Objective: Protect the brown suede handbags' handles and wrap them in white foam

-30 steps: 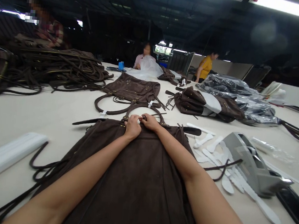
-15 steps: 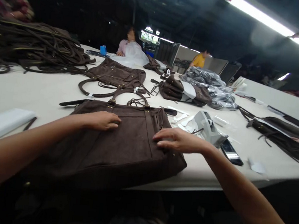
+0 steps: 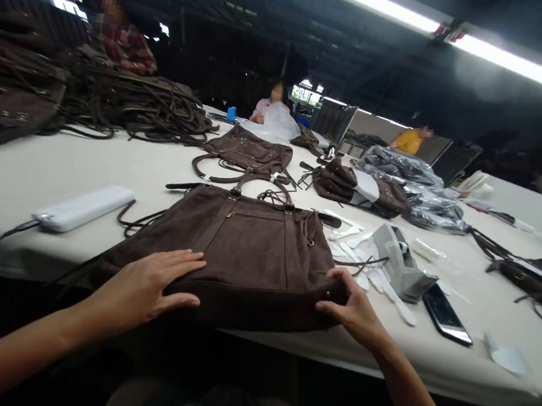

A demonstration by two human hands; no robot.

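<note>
"Brown bag (image 3: 251,246), where do you have it?"

"It lies flat at the near edge of the tabletop (image 3: 159,159), in the middle of my head view, its two handles (image 3: 267,180) pointing away from me."

"Start at the left for me."

"I see a heap of brown bags (image 3: 136,101), with a person (image 3: 127,46) in plaid behind it. Nearer me is a white oblong device (image 3: 86,208), a dark cable (image 3: 3,242) at its left end."

"And the left hand (image 3: 149,284)?"

"Open, fingers out together and thumb apart, on the lower left part of the brown bag. Just beyond the handles I've got a second bag (image 3: 252,152), its own handles reaching back toward them."

"The right hand (image 3: 359,309)?"

"Also open, thumb and fingers spread around the brown bag's lower right corner, touching it. Farther back is a bag with a pale band (image 3: 336,181)."

"What's right of that?"

"White flat pieces (image 3: 391,296) scattered beside the brown bag, and against them a grey tape dispenser (image 3: 402,265). Clear-wrapped bundles (image 3: 400,168) sit farther back. Then I get a phone (image 3: 447,314) near the front edge, a clear scrap (image 3: 509,358), and one more dark bag (image 3: 539,276) running out of view."
</note>
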